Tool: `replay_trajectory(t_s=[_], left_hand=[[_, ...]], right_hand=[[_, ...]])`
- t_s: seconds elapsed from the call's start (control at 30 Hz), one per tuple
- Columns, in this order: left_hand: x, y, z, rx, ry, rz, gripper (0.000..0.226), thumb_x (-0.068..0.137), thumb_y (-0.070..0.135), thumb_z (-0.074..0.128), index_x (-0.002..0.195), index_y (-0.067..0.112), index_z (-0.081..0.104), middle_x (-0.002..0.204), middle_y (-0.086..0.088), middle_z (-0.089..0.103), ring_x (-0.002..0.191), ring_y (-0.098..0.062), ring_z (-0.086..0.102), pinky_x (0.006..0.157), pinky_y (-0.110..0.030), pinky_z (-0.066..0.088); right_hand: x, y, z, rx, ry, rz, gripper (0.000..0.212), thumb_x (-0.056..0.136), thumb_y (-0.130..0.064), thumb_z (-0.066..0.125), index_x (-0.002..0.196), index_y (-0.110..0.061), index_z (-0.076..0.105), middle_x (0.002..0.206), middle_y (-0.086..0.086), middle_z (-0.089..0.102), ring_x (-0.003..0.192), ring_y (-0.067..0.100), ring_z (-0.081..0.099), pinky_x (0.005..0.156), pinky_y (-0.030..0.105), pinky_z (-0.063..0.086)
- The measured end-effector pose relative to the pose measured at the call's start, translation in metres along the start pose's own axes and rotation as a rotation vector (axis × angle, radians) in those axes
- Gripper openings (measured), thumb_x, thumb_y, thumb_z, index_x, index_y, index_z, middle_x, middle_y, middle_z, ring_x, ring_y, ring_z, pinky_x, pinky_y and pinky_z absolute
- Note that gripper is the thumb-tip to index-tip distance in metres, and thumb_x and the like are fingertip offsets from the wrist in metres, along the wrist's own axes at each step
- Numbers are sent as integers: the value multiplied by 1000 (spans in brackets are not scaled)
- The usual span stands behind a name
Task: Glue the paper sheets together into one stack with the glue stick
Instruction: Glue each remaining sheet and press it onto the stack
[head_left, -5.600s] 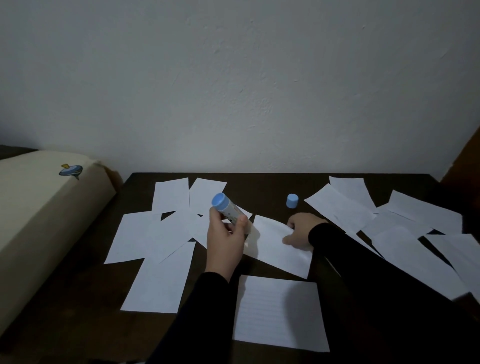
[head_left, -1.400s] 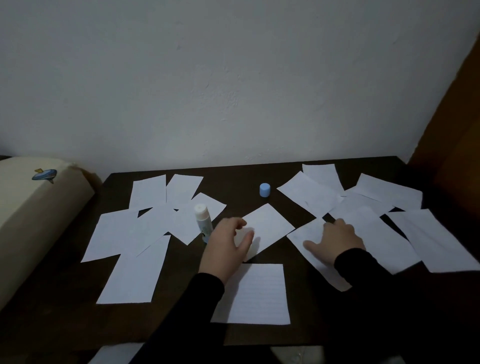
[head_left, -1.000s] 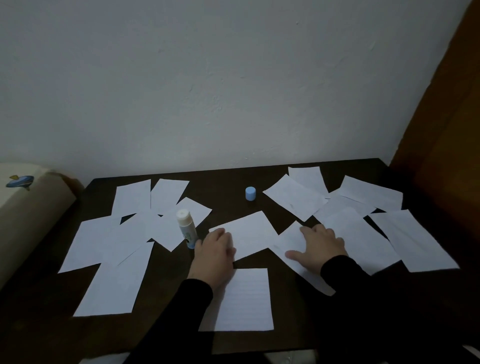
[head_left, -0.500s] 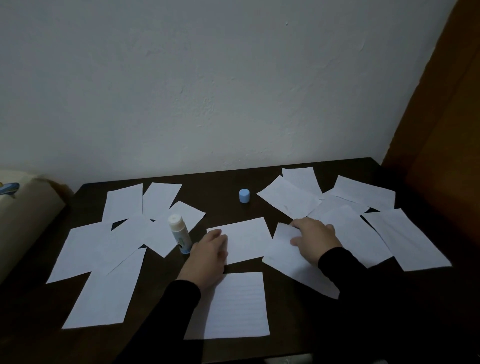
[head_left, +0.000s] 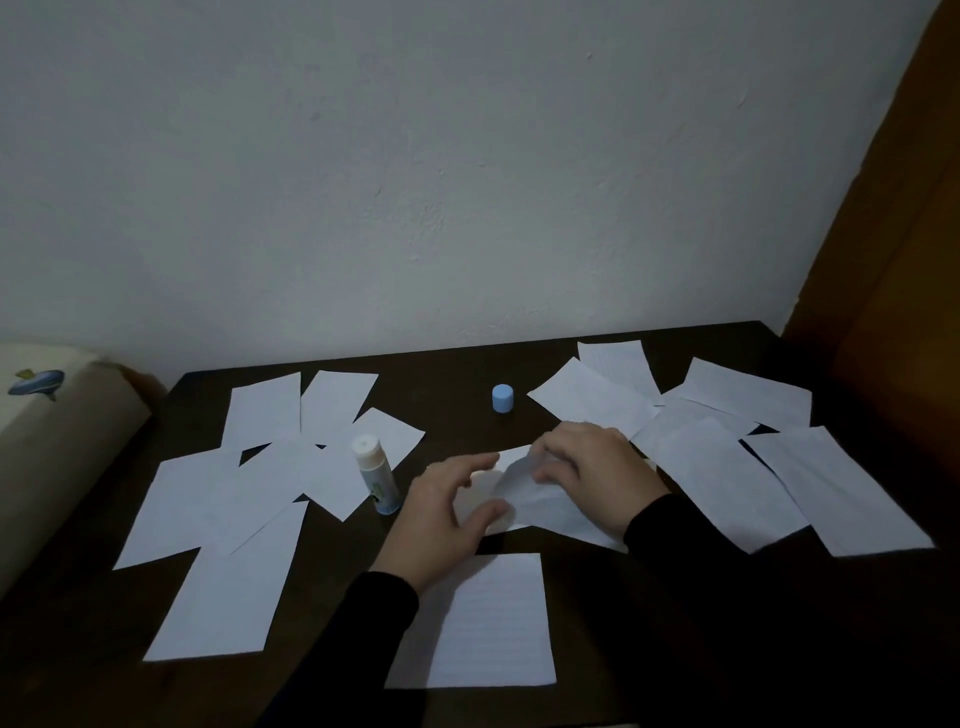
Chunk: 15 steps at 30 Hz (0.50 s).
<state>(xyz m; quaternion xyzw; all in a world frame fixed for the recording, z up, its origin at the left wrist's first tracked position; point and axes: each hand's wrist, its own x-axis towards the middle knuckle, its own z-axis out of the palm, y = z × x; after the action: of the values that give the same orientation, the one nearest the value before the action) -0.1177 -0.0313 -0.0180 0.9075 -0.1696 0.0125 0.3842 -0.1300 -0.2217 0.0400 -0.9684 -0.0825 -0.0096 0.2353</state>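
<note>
glue stick (head_left: 375, 480) upright between left sheets (head_left: 218, 499) and hands, cap (head_left: 502, 398) behind, right sheets (head_left: 727, 447) beyond

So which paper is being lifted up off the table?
The sheet in the middle, pinched by the right hand with one end curling up. The other sheets, like the one nearest the person, lie flat.

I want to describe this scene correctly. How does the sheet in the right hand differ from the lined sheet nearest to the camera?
The sheet in the right hand is lifted and curled, with the right hand pinching it. The lined sheet lies flat on the table with no fingers gripping it.

The held sheet sits at a slant; the lined sheet lies nearly square to the table edge.

Both are white paper of similar size.
</note>
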Motion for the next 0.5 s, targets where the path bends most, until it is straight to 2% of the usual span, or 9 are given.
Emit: replay_trajectory(t_s=[0.07, 0.13, 0.23, 0.3, 0.37, 0.4, 0.43, 0.5], left_hand=[[-2, 5, -2, -87, 18, -23, 21, 89, 31, 66, 103, 45, 60, 90, 23, 62, 86, 2, 55, 74, -15, 45], [-2, 8, -5, -171, 91, -78, 8, 89, 27, 65, 91, 35, 66, 80, 12, 64, 77, -5, 58, 69, -21, 49], [-1, 7, -11, -321, 175, -257, 10, 89, 26, 65, 97, 32, 64, 85, 12, 64, 82, -2, 59, 69, -15, 47], [-1, 4, -13, -385, 207, -345, 16, 90, 26, 65, 105, 30, 63, 92, 14, 65, 87, 0, 59, 68, -12, 44], [-2, 1, -13, -398, 224, -392, 21, 90, 28, 65, 110, 29, 61, 95, 13, 66, 90, -2, 60, 70, -13, 44], [-2, -1, -13, -394, 231, -406, 22, 90, 28, 65, 112, 27, 61, 95, 11, 66, 90, -4, 60, 72, -14, 45], [-2, -3, -12, -381, 237, -417, 23, 90, 28, 64, 113, 25, 61, 94, 10, 66, 89, -5, 60, 74, -16, 46], [-3, -6, -11, -311, 251, -426, 25, 92, 30, 61, 116, 23, 61, 88, 8, 64, 83, -6, 59, 73, -17, 47]], right_hand=[[1, -2, 5, 2, 6, -74, 13, 96, -29, 55, 106, -28, 63, 110, -10, 59, 104, 9, 50, 103, 35, 32], [4, 1, 8, -27, 78, -82, 20, 94, -38, 56, 113, -32, 59, 115, -12, 57, 108, 8, 46, 104, 36, 31], [12, 15, 11, -85, 228, 97, 56, 86, -54, 60, 136, -38, 40, 138, -6, 41, 127, 15, 37, 108, 39, 28], [17, 27, 14, 31, 225, 280, 73, 83, -56, 65, 144, -35, 29, 146, -1, 35, 133, 20, 34, 110, 43, 31], [20, 36, 20, 260, 111, 419, 72, 84, -50, 67, 143, -28, 34, 139, 2, 47, 124, 20, 45, 107, 41, 40], [21, 38, 24, 377, 36, 463, 65, 86, -47, 66, 141, -23, 40, 128, 1, 55, 115, 17, 51, 102, 36, 43], [22, 39, 27, 444, -18, 485, 56, 88, -44, 64, 136, -19, 48, 116, -1, 59, 105, 14, 53, 95, 30, 44], [24, 40, 34, 441, -16, 482, 39, 91, -37, 63, 124, -15, 59, 96, -6, 59, 92, 9, 52, 85, 24, 41]])
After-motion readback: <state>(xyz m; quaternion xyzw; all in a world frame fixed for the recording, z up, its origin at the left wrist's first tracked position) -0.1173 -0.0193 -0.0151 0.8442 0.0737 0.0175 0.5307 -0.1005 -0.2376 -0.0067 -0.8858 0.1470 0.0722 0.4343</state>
